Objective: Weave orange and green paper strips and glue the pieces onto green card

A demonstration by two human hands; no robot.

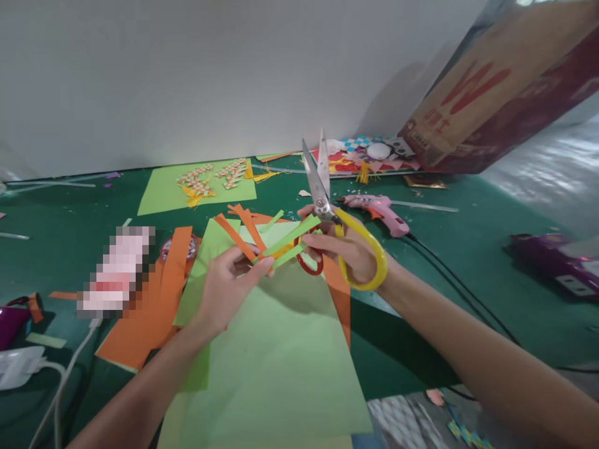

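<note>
Several pale green sheets (285, 368) lie nearest, spread beneath both hands. Above them, the left hand (229, 284) pinches crossed orange and green strips (251, 228). The right hand (350, 249) steadies their green ends, yellow-handled scissors (322, 202) hooked around it, apparently so the fingertips stay free. Beyond rests a pink glue gun (386, 213). Farthest, a paper bag (496, 93) tilts, contents hidden.
</note>
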